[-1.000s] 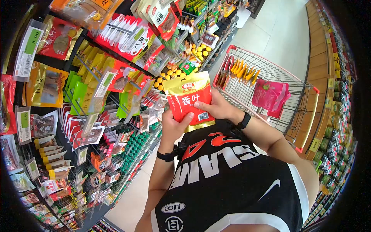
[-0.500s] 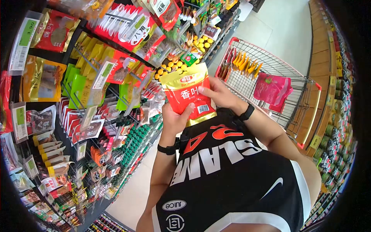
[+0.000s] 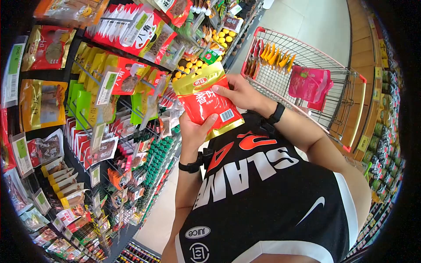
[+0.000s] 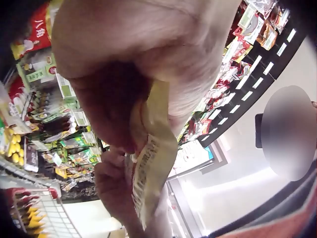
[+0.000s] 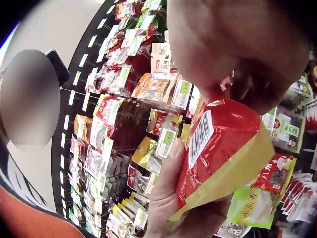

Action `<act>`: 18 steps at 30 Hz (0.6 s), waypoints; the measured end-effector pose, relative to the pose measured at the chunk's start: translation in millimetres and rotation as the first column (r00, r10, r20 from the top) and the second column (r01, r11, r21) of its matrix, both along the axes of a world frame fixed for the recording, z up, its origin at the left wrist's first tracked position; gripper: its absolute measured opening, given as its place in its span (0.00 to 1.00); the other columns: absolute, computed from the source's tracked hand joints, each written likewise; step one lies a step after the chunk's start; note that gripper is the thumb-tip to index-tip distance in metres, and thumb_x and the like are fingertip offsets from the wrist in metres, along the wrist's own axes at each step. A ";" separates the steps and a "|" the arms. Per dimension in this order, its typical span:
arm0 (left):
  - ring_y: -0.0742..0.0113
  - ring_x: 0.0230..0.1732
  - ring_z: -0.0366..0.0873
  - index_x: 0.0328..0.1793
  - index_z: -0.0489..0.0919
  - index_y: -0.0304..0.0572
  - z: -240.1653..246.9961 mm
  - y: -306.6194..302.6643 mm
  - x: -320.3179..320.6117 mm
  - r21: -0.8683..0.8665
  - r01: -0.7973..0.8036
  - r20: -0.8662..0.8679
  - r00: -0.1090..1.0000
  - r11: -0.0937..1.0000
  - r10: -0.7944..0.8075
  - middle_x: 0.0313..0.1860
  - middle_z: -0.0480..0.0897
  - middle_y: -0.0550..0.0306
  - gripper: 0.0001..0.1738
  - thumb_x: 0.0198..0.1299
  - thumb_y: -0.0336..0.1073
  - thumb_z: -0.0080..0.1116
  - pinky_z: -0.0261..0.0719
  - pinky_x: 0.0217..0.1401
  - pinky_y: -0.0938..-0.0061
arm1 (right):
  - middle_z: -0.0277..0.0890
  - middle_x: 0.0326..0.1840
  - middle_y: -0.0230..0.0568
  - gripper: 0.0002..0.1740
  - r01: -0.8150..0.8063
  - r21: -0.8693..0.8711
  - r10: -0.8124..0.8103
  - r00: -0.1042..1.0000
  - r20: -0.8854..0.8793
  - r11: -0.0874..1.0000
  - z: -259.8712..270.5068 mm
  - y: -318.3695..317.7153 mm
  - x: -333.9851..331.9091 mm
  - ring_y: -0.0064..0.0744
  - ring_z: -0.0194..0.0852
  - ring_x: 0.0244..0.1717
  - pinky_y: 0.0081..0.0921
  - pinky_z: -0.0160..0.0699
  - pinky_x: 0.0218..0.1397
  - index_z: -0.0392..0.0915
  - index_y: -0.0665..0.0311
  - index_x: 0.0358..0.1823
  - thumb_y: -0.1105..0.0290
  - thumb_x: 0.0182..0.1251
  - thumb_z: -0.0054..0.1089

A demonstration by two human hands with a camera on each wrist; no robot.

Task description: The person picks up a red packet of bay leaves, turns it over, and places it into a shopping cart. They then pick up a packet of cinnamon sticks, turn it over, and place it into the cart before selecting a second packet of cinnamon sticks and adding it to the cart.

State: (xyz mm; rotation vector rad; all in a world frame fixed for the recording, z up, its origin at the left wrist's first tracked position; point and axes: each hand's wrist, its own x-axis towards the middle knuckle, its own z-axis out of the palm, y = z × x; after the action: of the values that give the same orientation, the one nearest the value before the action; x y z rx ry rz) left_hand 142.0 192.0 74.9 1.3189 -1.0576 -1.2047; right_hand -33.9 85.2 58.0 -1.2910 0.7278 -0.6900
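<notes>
A red packet with gold ends is held up in front of the chest, its printed face and barcode visible in the head view. My left hand grips its lower left side, thumb on the front. On the upper right edge, my right hand pinches it with the thumb across the front. The other fingers are largely hidden behind it. In the left wrist view the packet appears edge-on below my left hand. The right wrist view has the barcode side of the packet beneath my right hand.
Hanging racks of spice packets fill the left side. A red-rimmed shopping cart with yellow and pink packets stands at the right, beside a shelf of jars. A blurred person's head shows in the left wrist view.
In the head view, both hands and the packet have shifted slightly left and up, and the packet has tilted more. The shelf goods and cart also appear a little higher. Both hands still hold the packet.
</notes>
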 end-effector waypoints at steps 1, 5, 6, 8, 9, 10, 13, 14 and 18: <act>0.69 0.45 0.85 0.52 0.80 0.32 -0.4 0.1 -0.3 -0.001 0.000 -0.001 1.000 1.000 0.000 0.46 0.87 0.54 0.20 0.55 0.31 0.73 0.82 0.50 0.73 | 0.83 0.37 0.31 0.15 0.000 0.013 0.000 1.000 0.013 1.000 -3.2 -0.4 -0.6 0.13 0.73 0.34 0.21 0.77 0.39 0.80 0.70 0.52 0.64 0.74 0.59; 0.69 0.45 0.85 0.52 0.80 0.32 -4.0 0.6 -1.1 0.018 -0.013 -0.064 0.998 1.000 0.015 0.46 0.87 0.54 0.21 0.55 0.30 0.73 0.82 0.50 0.73 | 0.83 0.36 0.31 0.15 -0.001 0.074 -0.003 0.998 0.056 0.997 -0.4 1.5 -0.3 0.13 0.74 0.33 0.20 0.77 0.38 0.80 0.70 0.51 0.64 0.74 0.59; 0.69 0.45 0.85 0.53 0.80 0.31 -3.9 0.6 -1.5 0.024 -0.015 -0.069 0.997 1.000 0.017 0.46 0.87 0.54 0.21 0.55 0.30 0.73 0.82 0.50 0.73 | 0.83 0.36 0.31 0.15 -0.001 0.092 -0.005 0.998 0.065 0.996 1.3 2.0 -0.1 0.13 0.74 0.33 0.20 0.77 0.38 0.80 0.70 0.51 0.64 0.74 0.59; 0.69 0.45 0.85 0.53 0.79 0.31 -2.9 0.4 -3.0 0.034 -0.020 -0.079 0.997 0.999 0.022 0.46 0.87 0.54 0.21 0.55 0.30 0.73 0.82 0.50 0.73 | 0.83 0.36 0.31 0.15 0.014 0.118 -0.022 0.997 0.074 0.993 2.0 3.5 0.6 0.14 0.75 0.33 0.20 0.78 0.38 0.80 0.70 0.50 0.63 0.74 0.60; 0.69 0.45 0.85 0.53 0.79 0.31 -2.4 0.6 -3.9 0.036 -0.025 -0.086 0.996 0.999 0.028 0.46 0.86 0.54 0.21 0.55 0.29 0.72 0.82 0.50 0.73 | 0.83 0.36 0.31 0.15 0.021 0.131 -0.032 0.996 0.079 0.991 1.8 4.1 0.2 0.14 0.75 0.33 0.20 0.78 0.38 0.81 0.70 0.50 0.63 0.74 0.60; 0.69 0.45 0.85 0.53 0.79 0.31 -1.9 0.9 -4.8 0.039 -0.028 -0.092 0.995 0.999 0.031 0.46 0.86 0.54 0.21 0.55 0.29 0.72 0.82 0.50 0.73 | 0.84 0.38 0.32 0.16 0.002 0.150 -0.008 0.999 0.039 0.989 0.3 3.2 -1.2 0.15 0.76 0.35 0.20 0.79 0.40 0.80 0.70 0.51 0.64 0.73 0.61; 0.69 0.46 0.84 0.52 0.80 0.31 1.7 -0.2 -8.7 0.053 -0.023 -0.119 0.993 0.998 0.029 0.46 0.87 0.53 0.19 0.56 0.29 0.72 0.82 0.51 0.72 | 0.83 0.45 0.35 0.17 0.000 0.151 -0.005 0.999 0.033 0.988 -0.8 0.1 -6.8 0.17 0.77 0.41 0.21 0.79 0.45 0.77 0.70 0.54 0.65 0.71 0.63; 0.69 0.46 0.84 0.52 0.80 0.30 2.3 -0.9 -10.3 0.058 -0.019 -0.130 0.991 0.998 0.027 0.46 0.87 0.53 0.19 0.56 0.29 0.72 0.82 0.51 0.72 | 0.82 0.48 0.36 0.18 0.035 0.112 -0.047 0.993 0.105 0.993 2.2 -0.5 -6.6 0.17 0.77 0.43 0.21 0.79 0.47 0.76 0.70 0.55 0.66 0.70 0.64; 0.69 0.45 0.84 0.51 0.81 0.31 3.1 -2.7 -9.9 0.049 0.110 0.104 0.988 0.993 -0.115 0.45 0.87 0.52 0.17 0.57 0.29 0.71 0.81 0.51 0.72 | 0.80 0.50 0.33 0.19 0.070 -0.108 -0.056 0.990 0.125 0.992 5.4 -14.9 -26.5 0.20 0.77 0.48 0.21 0.77 0.54 0.75 0.68 0.55 0.71 0.65 0.68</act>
State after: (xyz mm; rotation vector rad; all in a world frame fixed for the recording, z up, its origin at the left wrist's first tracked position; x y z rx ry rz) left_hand 132.1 189.3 78.0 1.3849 -1.2022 -1.2581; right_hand -60.4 70.2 63.4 -1.3199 0.6394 -0.8644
